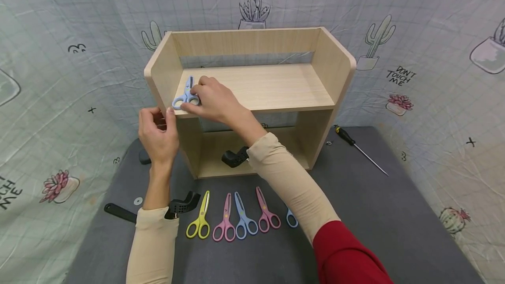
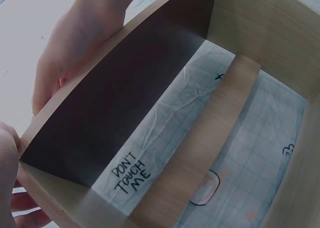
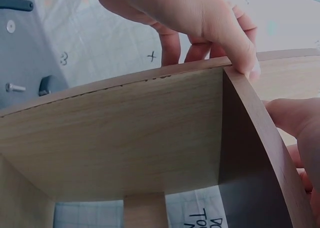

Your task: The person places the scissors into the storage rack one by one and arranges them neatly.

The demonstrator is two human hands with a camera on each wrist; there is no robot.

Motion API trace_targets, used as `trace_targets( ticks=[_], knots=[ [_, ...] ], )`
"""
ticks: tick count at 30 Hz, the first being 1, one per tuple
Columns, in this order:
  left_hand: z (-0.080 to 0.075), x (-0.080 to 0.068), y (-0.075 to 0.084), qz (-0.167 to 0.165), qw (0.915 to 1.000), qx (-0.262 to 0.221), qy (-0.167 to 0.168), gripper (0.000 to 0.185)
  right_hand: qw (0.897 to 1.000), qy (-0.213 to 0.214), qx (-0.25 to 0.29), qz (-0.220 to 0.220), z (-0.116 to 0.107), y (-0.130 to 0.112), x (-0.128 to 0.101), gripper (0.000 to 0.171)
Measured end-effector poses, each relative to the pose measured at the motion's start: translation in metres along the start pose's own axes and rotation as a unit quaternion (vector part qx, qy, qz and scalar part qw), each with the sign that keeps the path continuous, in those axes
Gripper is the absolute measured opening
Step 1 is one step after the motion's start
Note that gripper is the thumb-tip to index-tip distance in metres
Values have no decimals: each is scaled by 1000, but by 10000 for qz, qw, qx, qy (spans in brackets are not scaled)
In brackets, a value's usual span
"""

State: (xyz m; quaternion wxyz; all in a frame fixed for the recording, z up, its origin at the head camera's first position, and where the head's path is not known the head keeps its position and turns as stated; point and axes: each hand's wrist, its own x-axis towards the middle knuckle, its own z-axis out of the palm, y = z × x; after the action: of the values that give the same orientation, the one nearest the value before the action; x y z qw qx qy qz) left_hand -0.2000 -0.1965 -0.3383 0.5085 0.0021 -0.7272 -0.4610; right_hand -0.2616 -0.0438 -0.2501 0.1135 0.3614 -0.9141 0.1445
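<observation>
A light wooden shelf unit [image 1: 256, 86] stands on a grey mat [image 1: 355, 214]. Light-blue scissors [image 1: 184, 95] lie at the left end of its upper board. My right hand [image 1: 196, 100] reaches over that board and holds the scissors by their handles, its thumb on the board's front edge [image 3: 150, 80]. My left hand [image 1: 166, 116] grips the front edge of the left side panel [image 2: 115, 102], fingers outside and thumb inside. From below, the right wrist view shows the right hand [image 3: 200, 17] over the board edge.
Several small scissors lie in a row on the mat before the shelf: yellow [image 1: 201, 221], pink [image 1: 225, 225], blue [image 1: 243, 221], pink [image 1: 267, 217], and a blue pair [image 1: 291, 219] half hidden by my sleeve. A screwdriver [image 1: 360, 149] lies at the right.
</observation>
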Motion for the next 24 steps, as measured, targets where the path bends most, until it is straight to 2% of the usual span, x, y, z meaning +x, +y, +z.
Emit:
trace_targets(
  ticks=[11,16,19,24],
  knots=[
    [0,1,-1,30,10000,-56,-5,35,9999,-6,-60,148,2,-3,2,57],
    [1,2,-1,47,10000,-23,-54,35,9993,10,-157,327,0,-3,0,68],
    [0,2,-2,40,10000,-12,-51,35,9989,74,-217,414,-3,-3,-3,74],
    [0,2,-1,-8,10000,-13,-12,35,9983,340,-306,373,-5,-1,-13,73]
  ],
)
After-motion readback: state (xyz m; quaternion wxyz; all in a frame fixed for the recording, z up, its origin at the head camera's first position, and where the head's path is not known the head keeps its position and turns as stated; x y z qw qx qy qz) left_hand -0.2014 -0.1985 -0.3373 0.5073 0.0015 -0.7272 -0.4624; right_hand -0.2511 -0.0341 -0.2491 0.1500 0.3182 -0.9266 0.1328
